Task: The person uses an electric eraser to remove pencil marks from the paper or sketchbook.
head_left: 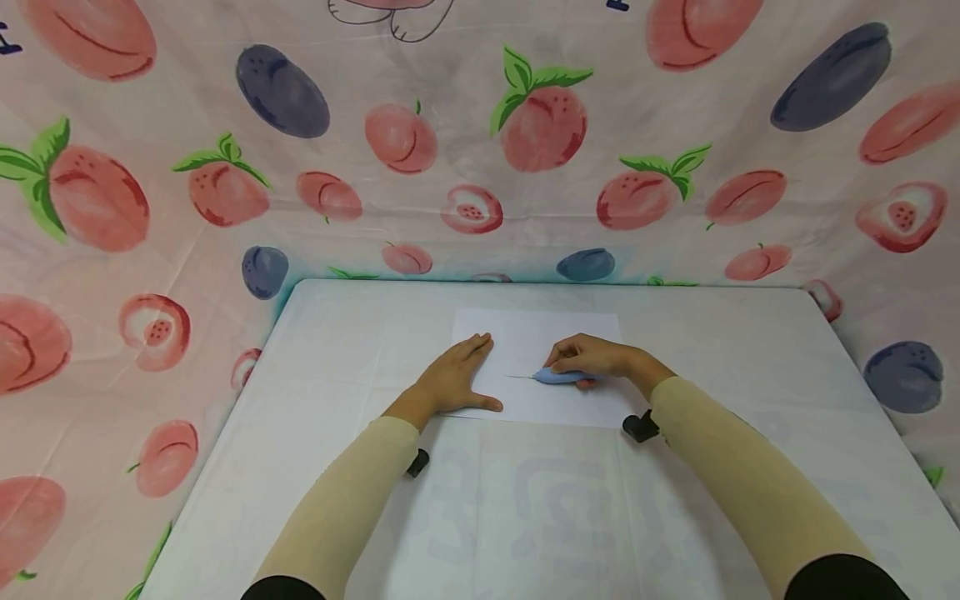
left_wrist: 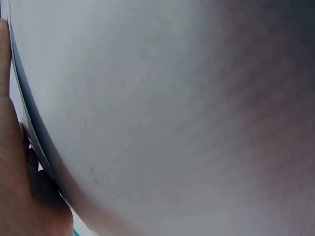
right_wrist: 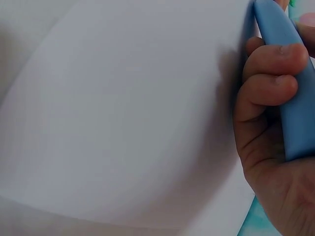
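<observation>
A sheet of white paper (head_left: 540, 333) lies on the white table. My left hand (head_left: 459, 375) rests on its left side, fingers together and thumb spread to the right. The left wrist view catches only part of that hand (left_wrist: 15, 172) at its left edge. With curled fingers, my right hand (head_left: 592, 357) grips a light-blue tapered tool (head_left: 558, 377) low over the paper, its narrow end pointing left. A thin dark line (head_left: 519, 377) runs left from that end. In the right wrist view, fingers wrap the smooth blue body (right_wrist: 298, 118); its tip is partly out of frame.
The white table (head_left: 360, 350) reaches back to a hanging cloth (head_left: 450, 75) printed with fruit, which also drapes along both sides. Small black devices (head_left: 641, 427) are fixed at both wrists, just below the beige sleeves (head_left: 742, 467).
</observation>
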Tool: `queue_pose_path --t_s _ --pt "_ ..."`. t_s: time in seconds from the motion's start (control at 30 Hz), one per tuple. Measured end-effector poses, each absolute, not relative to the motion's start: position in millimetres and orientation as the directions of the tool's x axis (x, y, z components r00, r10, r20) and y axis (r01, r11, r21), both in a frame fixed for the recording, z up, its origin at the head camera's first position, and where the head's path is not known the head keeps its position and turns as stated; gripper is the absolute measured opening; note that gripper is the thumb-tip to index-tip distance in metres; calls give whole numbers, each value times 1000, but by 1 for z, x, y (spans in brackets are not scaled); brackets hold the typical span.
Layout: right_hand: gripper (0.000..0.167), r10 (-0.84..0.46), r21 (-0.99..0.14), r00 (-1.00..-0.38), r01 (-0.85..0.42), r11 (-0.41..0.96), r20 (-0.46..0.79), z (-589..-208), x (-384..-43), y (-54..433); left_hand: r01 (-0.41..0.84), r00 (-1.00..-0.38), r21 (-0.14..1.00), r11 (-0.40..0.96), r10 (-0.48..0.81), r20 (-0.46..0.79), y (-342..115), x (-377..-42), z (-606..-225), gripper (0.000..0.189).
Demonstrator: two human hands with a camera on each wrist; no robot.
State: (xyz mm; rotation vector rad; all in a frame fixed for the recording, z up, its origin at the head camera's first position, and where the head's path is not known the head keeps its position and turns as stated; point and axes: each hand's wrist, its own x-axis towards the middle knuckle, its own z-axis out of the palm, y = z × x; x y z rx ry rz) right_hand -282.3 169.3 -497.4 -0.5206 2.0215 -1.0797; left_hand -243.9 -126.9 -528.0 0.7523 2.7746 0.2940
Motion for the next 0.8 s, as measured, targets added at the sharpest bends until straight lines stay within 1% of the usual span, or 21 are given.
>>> queue_pose_path --t_s 0.57,0.8 --pt "26 -658 -835 -619 -5 550 -429 -496 -282 172 471 -836 247 847 518 -181 -127 -244 -530 118" --pt "25 -653 -839 -633 -9 544 -416 -500 -283 172 471 -835 246 847 518 -184 -127 -244 -530 118"
